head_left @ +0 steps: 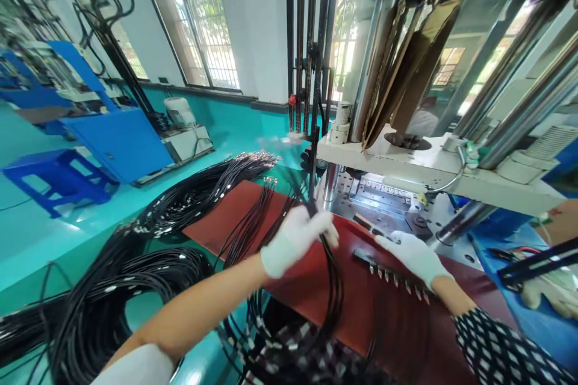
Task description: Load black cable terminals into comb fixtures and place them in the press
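White-gloved, our left hand (295,234) pinches a bundle of thin black cables (332,289); our right hand (413,254), fingers spread, steadies the black toothed strip (391,272) on the red desk (316,280); we should keep cables taut.

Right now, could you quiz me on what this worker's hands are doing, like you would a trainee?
1. True or false: both hands wear white gloves.
2. What does the left hand grip?
A. a bundle of black cables
B. a roll of tape
C. a cardboard sheet
3. Fill in: the right hand rests at a row of connectors on the ____ coloured table top.

Key:
1. True.
2. A; the cables pass through the closed hand and hang down past the table's near edge.
3. Red-brown; the machine's metal bed lies just behind it.
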